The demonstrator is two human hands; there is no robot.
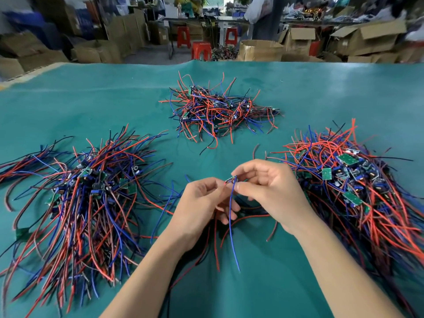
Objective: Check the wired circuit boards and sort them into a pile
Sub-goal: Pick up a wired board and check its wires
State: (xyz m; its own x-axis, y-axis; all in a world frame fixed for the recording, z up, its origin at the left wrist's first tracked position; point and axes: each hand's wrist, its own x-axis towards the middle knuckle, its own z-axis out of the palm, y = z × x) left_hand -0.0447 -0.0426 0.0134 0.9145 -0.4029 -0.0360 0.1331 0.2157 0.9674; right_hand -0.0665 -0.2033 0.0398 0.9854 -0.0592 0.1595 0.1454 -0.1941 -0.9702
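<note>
We see the scene evenly and brightly lit from overhead, with no hard glare. A soft sheen lies on the far right of the green table mat (344, 88). Shadows are faint: a small dark patch sits beneath the hands, under the left hand (202, 203) and right hand (270, 187). The centre is fairly sharp, while the wire piles smear toward the left and right edges. The wide lens bows the table's far edge. The cardboard boxes (367, 40) and red stools (201, 50) behind are soft and blurred.
</note>
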